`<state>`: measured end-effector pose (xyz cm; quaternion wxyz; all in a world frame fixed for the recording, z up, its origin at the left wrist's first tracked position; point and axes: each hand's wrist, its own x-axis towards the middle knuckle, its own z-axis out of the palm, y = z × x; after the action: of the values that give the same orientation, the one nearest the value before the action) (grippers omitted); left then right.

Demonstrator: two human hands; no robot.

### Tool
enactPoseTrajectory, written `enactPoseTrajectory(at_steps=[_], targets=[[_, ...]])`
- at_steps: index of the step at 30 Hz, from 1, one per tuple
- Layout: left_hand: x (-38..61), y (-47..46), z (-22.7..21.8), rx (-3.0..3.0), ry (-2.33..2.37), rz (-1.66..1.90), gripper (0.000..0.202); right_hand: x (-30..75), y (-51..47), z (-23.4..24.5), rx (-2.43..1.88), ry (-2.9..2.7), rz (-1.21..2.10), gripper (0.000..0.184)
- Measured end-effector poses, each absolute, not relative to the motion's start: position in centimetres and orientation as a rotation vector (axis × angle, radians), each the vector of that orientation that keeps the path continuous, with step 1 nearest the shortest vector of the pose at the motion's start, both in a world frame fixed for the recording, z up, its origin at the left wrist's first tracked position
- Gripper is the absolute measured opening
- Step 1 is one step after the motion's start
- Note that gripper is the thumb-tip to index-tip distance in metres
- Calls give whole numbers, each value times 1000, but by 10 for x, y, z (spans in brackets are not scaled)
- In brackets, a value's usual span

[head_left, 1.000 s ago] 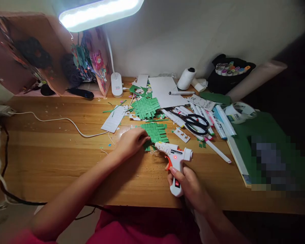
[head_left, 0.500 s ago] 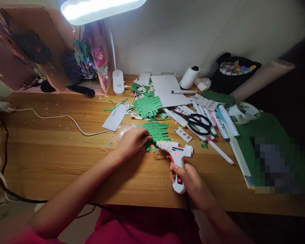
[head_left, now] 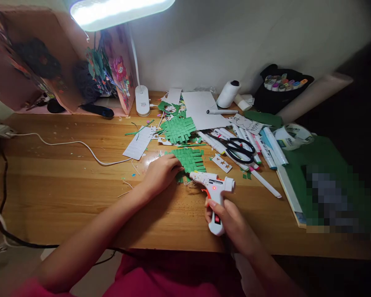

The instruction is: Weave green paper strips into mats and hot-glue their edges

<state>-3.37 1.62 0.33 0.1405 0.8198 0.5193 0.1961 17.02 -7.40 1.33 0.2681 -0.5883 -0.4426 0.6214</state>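
Observation:
A white hot glue gun (head_left: 214, 185) with an orange trigger and a lit red light is gripped in my right hand (head_left: 230, 216). Its nozzle points left, at the lower edge of a woven green paper mat (head_left: 190, 160) lying on the table. My left hand (head_left: 163, 170) rests at that mat's left side, thumb and fingers pinched together at its lower edge by the nozzle tip. The pinched strip is mostly hidden by the fingers. Just behind lies a second woven green paper mat (head_left: 179, 130) with loose strip ends.
Black-handled scissors (head_left: 241, 149) lie over several markers (head_left: 267, 148) to the right. Behind are white paper (head_left: 200, 109), a thread spool (head_left: 228, 94) and a tape roll (head_left: 293, 137). A desk lamp (head_left: 123, 12) hangs overhead; a white cable (head_left: 80, 143) crosses the left of the table (head_left: 64, 185).
The view has shifted slightly. Both hands, the glue gun and the woven mat keep nearly the same positions relative to each other.

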Motion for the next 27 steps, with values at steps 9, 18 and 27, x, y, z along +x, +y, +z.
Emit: enactPoseTrajectory(at_steps=[9,18,27], targets=[[-31,10,6,2332,1452,532,16,180,-88,17,-1428,-1001,1588,38],[-35,4,8,2323,1378,519,29,182,-70,4,-1185,-1019,1445,30],[-28,3,10,2413,1431,483,22,184,-72,-1,-1265,-1032,1357,30]])
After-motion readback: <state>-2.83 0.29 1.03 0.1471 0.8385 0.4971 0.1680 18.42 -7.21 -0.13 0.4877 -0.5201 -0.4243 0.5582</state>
